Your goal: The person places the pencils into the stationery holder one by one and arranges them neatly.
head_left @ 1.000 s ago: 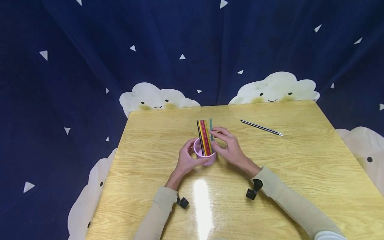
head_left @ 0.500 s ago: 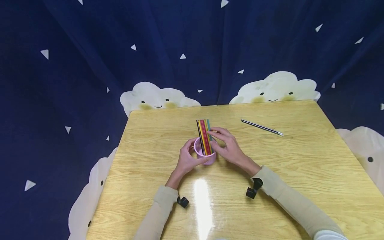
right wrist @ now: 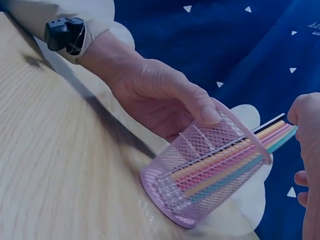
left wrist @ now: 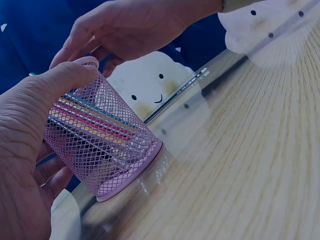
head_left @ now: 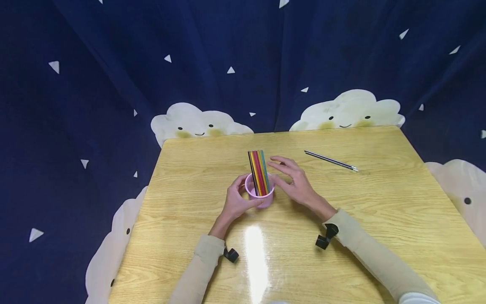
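Observation:
A pink mesh pencil cup (left wrist: 107,145) stands on the wooden table, gripped round its side by my left hand (head_left: 236,203), thumb near the rim. Several thin pencils (head_left: 259,171) in black, yellow, red and teal lean together inside it, their upper ends sticking out past the rim. To the right of the cup is my right hand (head_left: 298,182), its fingers loosely bent and nothing between them. In the right wrist view the pink cup (right wrist: 205,165) shows the teal pencil at the outer side of the bunch.
Two dark pencils (head_left: 330,161) with pale ends lie side by side on the table (head_left: 379,202), back right of the cup. A dark blue curtain (head_left: 228,42) with white triangles and clouds hangs behind the table's far edge.
The teal pencil has moved left against the other pencils in the cup. My right hand has let go of it and drawn back to the right. The left hand stays on the cup.

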{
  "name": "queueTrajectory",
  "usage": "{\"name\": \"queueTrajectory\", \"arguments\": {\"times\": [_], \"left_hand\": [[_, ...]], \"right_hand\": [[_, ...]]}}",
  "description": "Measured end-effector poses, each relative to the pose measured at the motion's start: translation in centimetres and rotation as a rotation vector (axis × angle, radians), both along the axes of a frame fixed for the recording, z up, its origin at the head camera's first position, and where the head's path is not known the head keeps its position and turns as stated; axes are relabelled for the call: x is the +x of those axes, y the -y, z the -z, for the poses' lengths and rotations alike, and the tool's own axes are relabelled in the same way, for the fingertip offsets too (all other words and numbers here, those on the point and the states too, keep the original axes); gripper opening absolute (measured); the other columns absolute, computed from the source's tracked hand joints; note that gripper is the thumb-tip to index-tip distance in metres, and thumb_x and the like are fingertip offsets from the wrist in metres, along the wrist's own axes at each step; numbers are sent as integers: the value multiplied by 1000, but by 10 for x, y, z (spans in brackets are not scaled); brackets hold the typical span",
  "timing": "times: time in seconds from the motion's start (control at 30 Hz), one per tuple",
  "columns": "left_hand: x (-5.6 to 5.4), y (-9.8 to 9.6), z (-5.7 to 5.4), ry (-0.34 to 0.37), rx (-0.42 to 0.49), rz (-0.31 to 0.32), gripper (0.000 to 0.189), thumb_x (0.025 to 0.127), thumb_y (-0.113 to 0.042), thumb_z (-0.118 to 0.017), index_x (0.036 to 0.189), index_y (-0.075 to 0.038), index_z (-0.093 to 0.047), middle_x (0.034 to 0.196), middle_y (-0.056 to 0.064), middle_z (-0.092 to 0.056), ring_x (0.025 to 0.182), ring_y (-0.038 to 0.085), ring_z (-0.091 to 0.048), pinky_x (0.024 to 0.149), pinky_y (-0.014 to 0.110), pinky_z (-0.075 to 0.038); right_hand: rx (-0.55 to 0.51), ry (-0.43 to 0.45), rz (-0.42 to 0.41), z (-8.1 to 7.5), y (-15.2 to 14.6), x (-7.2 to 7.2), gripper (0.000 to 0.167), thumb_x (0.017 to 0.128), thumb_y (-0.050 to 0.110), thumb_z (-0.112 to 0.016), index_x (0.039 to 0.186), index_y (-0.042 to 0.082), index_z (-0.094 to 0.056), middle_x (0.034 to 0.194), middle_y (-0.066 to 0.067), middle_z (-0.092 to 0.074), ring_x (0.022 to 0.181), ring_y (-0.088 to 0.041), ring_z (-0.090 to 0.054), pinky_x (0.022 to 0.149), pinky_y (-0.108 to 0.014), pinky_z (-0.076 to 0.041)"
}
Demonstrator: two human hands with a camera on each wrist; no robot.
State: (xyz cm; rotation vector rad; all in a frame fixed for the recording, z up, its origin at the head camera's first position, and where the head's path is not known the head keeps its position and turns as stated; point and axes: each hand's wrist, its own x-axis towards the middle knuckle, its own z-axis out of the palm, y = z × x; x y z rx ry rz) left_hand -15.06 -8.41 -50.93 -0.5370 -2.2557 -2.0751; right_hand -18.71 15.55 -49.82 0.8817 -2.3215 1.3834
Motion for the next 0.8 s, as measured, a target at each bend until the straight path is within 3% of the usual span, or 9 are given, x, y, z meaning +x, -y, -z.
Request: {"name": "queueTrajectory", "arguments": {"times": [0.5, 0.8], "left_hand": [[1, -1, -1, 8, 18, -2, 83, 66, 10, -91, 139, 13, -54, 130, 33, -62, 119, 50, -60, 112, 62, -46], [0, -2, 1, 33, -6, -22, 82, 66, 8, -92, 140, 9, -55, 132, 27, -64, 123, 44, -60, 113, 56, -47]], "right_hand": [[75, 22, 116, 9, -45, -3, 45, 98, 16, -71, 143, 11, -65, 155, -8, -53, 140, -33, -46, 112, -59, -36], [208, -33, 198, 27, -80, -10, 48, 93, 15, -74, 140, 6, -66, 149, -17, -57, 136, -41, -48, 110, -62, -36]]}}
